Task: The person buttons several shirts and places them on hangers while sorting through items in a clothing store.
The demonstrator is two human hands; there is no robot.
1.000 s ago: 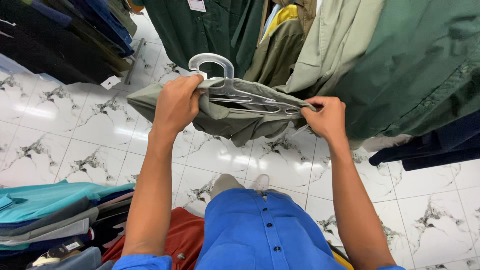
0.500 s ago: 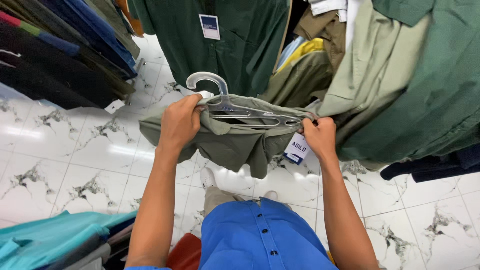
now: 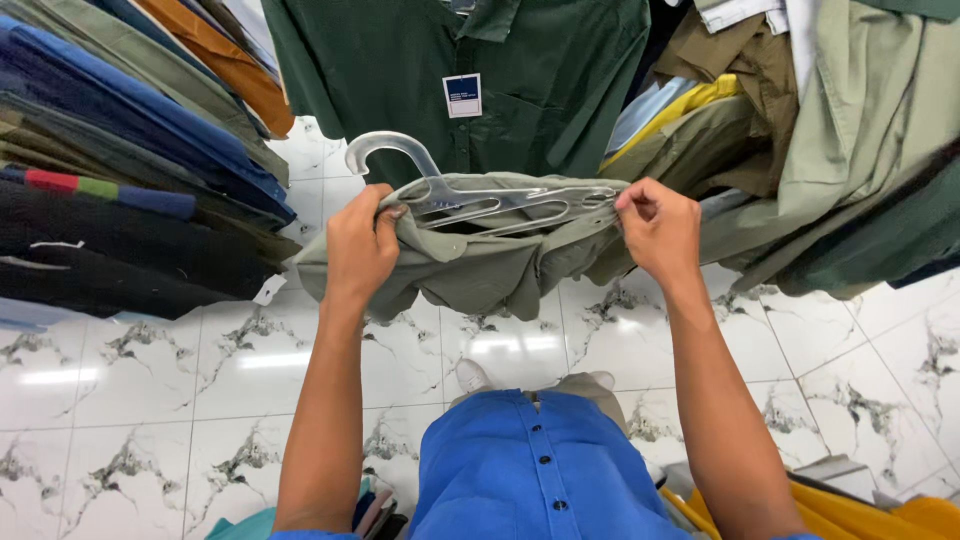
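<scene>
There is a single view, from a camera worn on the person's head. It looks steeply down past the blue shirt front (image 3: 535,470) to the white marble-patterned floor (image 3: 160,370), which fills the lower and left part of the frame. It sits close: both forearms run up from the bottom edge to the left hand (image 3: 362,245) and right hand (image 3: 660,228) at mid-frame. Above the floor, hanging garments crowd the top and both upper corners. No second view shares this scene.
</scene>
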